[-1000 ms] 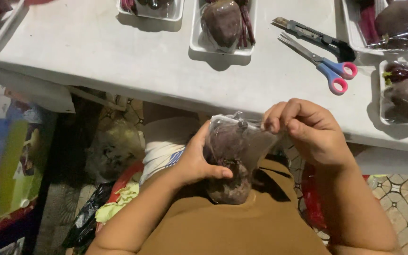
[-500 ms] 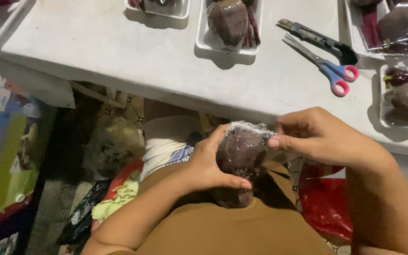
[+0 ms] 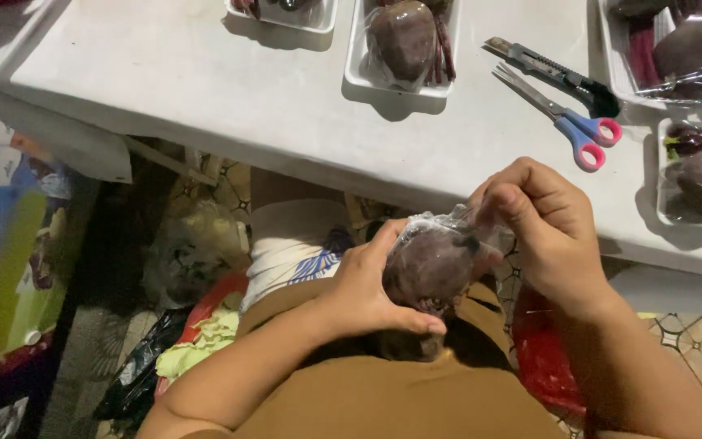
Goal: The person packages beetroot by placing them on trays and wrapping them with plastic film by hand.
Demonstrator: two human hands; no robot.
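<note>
A dark purple-brown round vegetable wrapped in clear plastic film (image 3: 436, 264) sits in front of my lap, below the table edge. My left hand (image 3: 367, 289) cups it from the left and underneath, thumb across its lower front. My right hand (image 3: 542, 228) pinches the gathered film at the vegetable's upper right. Both hands are close together over my brown-clothed lap.
A white table (image 3: 205, 97) spans the top. On it stand white foam trays (image 3: 404, 81) with more wrapped vegetables, scissors with blue and pink handles (image 3: 566, 122) and a utility knife (image 3: 554, 77). More trays (image 3: 696, 175) sit at the right. Bags and colourful packaging (image 3: 10, 244) lie on the floor.
The wrapped vegetable has turned in my hands and the film is pulled tighter. My right hand shifted from the top of the film to its right side.
</note>
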